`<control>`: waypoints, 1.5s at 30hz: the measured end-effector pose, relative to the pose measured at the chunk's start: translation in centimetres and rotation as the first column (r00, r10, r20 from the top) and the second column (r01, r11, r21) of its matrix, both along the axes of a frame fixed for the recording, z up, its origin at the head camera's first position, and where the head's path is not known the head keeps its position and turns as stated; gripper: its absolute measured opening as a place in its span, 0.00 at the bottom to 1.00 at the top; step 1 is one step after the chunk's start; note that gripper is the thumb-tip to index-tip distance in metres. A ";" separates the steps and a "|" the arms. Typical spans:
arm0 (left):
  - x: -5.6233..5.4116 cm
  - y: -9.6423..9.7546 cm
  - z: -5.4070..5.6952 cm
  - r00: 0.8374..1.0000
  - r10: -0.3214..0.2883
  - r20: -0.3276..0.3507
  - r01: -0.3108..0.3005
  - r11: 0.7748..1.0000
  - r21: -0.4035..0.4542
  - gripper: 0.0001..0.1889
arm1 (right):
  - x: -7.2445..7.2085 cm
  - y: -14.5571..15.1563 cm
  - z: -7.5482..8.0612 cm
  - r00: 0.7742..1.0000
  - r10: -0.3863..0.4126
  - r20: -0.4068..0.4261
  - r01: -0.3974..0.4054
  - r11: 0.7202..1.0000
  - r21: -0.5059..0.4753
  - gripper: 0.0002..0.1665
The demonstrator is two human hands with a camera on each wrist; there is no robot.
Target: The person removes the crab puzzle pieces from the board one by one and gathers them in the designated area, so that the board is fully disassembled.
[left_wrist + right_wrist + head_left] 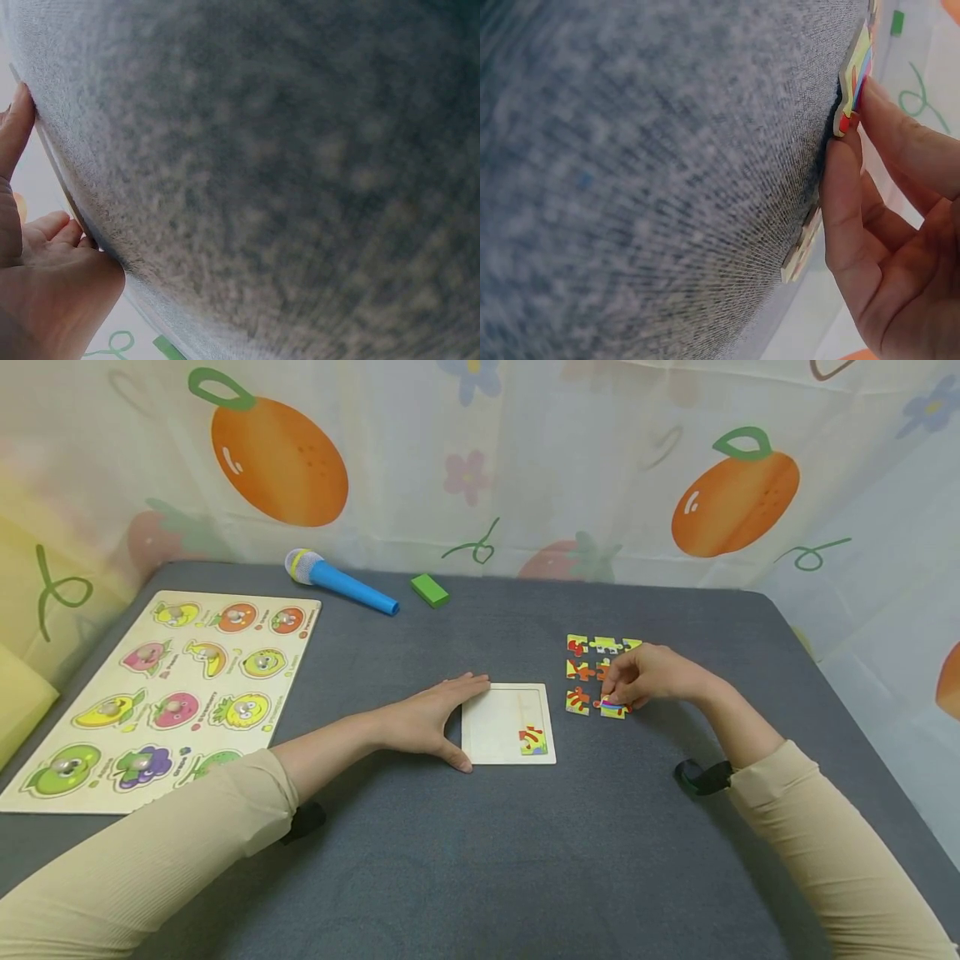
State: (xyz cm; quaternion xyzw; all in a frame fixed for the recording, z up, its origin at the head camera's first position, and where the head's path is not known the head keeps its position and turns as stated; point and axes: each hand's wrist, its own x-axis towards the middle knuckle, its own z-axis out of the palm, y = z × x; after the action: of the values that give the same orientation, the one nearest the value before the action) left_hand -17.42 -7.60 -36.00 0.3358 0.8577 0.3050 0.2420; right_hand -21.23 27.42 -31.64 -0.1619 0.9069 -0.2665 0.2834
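A shallow square wooden puzzle tray (491, 724) lies on the table, with one yellow-and-red puzzle piece (533, 741) in its lower right corner. My left hand (420, 718) rests at the tray's left side, thumb by the lower left corner and straight fingers at the top left. To the right of the tray, my right hand (652, 677) pinches a puzzle piece (853, 82) with yellow, blue and red colours between thumb and fingers; the right wrist view has it tilted at the tabletop. Several loose pieces (577, 671) lie in rows beside that hand, some partly hidden by it.
At the left lies a large fruit peg puzzle board (225, 685). A blue toy microphone (348, 587) and a green block (430, 591) are toward the back of the dark table (480, 860). A fruit-print curtain (555, 468) hangs behind.
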 end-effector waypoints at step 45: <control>-0.2 0.0 -0.2 1.000 -0.002 0.005 0.002 1.000 0.011 0.58 | 3.0 -8.0 -0.3 0.970 0.204 -0.131 -0.214 0.975 -0.062 0.17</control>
State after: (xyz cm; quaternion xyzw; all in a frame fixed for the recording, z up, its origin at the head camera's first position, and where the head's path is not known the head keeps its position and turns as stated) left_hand -17.57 -7.62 -36.16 0.3371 0.8550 0.3103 0.2428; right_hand -18.20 19.37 -31.99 -0.2835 0.8899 -0.2586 0.2467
